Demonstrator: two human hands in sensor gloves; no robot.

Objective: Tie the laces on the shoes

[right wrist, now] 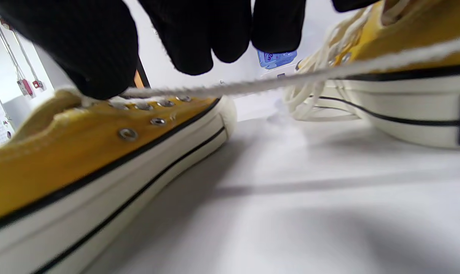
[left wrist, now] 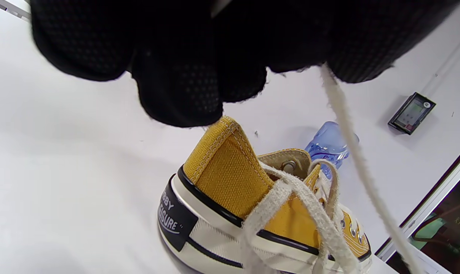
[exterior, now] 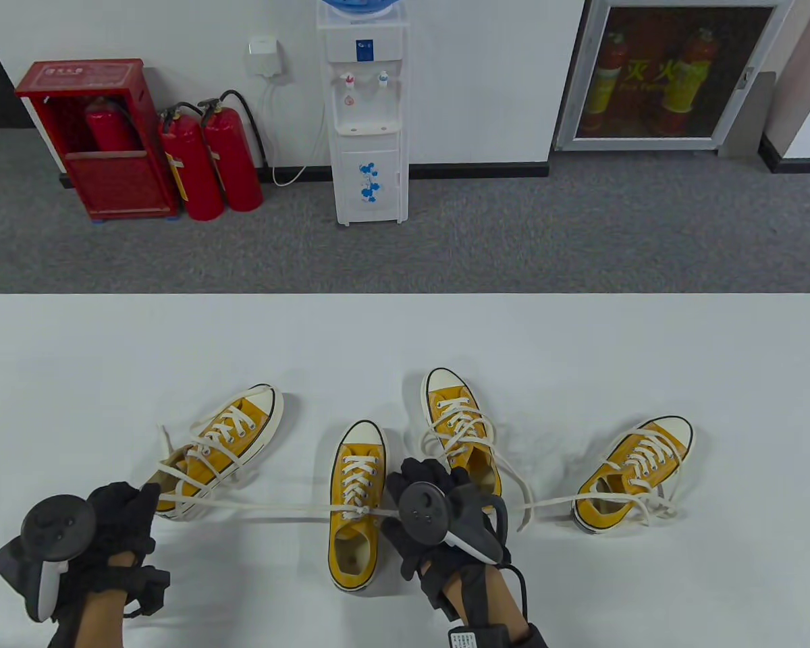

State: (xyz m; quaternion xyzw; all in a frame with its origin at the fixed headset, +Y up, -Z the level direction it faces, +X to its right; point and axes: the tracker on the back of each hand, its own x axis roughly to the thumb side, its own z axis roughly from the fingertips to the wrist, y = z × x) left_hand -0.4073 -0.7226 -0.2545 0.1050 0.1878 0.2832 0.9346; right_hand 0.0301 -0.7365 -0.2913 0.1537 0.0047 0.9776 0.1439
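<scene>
On the white table [exterior: 580, 351], a white lace [exterior: 256, 507] of the middle yellow shoe [exterior: 356, 503] is pinched in the curled fingers [left wrist: 176, 76] of the left hand [exterior: 118, 520] and stretched taut to the shoe's knot. Just beside that knot the other lace end [right wrist: 253, 84] is pinched by the right hand [exterior: 439, 513], running past its fingers [right wrist: 96, 57] toward the far-right shoe [exterior: 634, 472].

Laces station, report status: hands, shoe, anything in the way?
Left hand grips one lace end, pulled taut. Right hand pinches the other at the middle shoe. Knot not yet bowed. Neighbouring shoes' loose laces close by.
</scene>
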